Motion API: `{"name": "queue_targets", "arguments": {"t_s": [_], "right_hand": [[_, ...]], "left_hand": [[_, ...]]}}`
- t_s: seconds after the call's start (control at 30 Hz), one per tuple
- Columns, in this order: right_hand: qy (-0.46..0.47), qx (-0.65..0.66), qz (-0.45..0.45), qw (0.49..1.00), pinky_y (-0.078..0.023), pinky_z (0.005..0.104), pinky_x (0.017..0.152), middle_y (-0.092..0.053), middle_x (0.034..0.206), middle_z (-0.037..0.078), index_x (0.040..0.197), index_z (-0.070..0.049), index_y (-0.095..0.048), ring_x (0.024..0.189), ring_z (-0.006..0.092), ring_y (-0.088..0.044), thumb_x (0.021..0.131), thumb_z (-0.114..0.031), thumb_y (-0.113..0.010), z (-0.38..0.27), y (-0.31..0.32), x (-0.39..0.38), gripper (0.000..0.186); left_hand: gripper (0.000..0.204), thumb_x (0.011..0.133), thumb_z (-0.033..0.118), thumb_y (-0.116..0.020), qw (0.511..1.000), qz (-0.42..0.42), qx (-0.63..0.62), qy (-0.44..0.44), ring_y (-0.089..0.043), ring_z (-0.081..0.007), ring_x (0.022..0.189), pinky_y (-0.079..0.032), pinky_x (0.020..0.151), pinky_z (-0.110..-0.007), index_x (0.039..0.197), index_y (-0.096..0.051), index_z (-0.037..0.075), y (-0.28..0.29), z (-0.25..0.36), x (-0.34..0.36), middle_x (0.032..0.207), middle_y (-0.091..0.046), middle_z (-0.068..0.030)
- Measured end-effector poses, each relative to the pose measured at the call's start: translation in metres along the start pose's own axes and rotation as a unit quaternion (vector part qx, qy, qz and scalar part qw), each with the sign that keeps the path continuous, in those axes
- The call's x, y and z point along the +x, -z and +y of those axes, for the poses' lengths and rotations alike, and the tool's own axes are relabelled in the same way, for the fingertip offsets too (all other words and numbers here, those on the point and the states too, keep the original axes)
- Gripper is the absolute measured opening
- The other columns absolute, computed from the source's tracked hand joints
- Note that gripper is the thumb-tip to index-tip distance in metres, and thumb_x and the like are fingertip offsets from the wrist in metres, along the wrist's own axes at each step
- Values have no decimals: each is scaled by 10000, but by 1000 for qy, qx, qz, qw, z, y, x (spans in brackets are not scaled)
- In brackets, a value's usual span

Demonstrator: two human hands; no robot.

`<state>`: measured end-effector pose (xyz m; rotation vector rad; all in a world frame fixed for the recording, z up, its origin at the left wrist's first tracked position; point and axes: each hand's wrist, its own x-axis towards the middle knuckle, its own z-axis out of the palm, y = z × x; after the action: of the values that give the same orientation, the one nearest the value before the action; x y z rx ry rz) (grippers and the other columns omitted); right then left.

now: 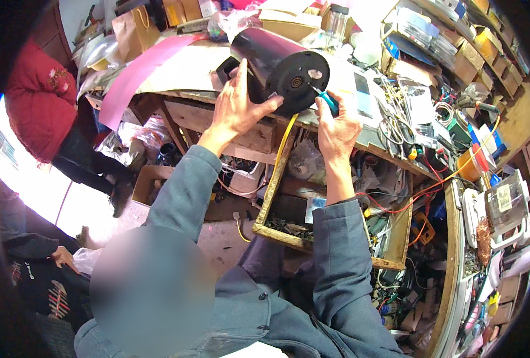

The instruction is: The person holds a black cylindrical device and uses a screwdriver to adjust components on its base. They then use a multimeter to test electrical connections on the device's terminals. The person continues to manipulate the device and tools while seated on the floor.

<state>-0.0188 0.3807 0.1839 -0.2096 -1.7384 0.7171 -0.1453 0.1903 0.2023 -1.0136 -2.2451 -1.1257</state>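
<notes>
An electric kettle with a dark shiny body lies on its side on the workbench, its round black base turned toward me. My left hand grips it, thumb on the edge of the base and fingers up by the black handle. In my right hand is a screwdriver with a teal handle. Its tip points at the base, right of the ring-shaped connector in the centre. Whether the tip sits in a screw is too small to tell.
Under the bench edge, an open wooden drawer holds bags and small parts. Cables and tools crowd the bench at right. A pink sheet hangs over its left edge. A person in a red jacket stands at left; another person's hand shows lower left.
</notes>
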Motion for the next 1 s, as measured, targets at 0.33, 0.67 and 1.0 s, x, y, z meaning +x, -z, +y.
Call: {"name": "queue_targets", "arguments": {"t_s": [0.33, 0.67, 1.0], "right_hand": [[-85, 6, -14, 996, -576, 413, 892, -778, 1020, 176, 1154, -55, -767, 956, 313, -756, 911, -168, -835, -13, 4, -1, 276], [-91, 21, -76, 993, -548, 385, 964, -780, 1107, 103, 1179, -15, -768, 1008, 238, -713, 953, -119, -774, -5, 10, 6, 249], [-476, 277, -209, 808, -213, 242, 379, -545, 688, -17, 979, -154, -605, 423, 58, -323, 1024, -361, -713, 17, 13, 52, 238]], "left_hand": [[1261, 794, 599, -874, 1000, 8, -5, -24, -606, -492, 1313, -488, 1133, -508, 1619, -233, -106, -5, -4, 3, 1412, -582, -391], [1310, 757, 634, -857, 999, 3, 1, -36, -657, -544, 1141, -548, 998, -566, 1652, -145, -4, -11, -4, 3, 1252, -628, -388], [1357, 740, 557, -864, 999, 13, -35, -18, -577, -555, 1219, -431, 1159, -532, 1649, -101, -100, -18, -11, -7, 1321, -624, -369]]}}
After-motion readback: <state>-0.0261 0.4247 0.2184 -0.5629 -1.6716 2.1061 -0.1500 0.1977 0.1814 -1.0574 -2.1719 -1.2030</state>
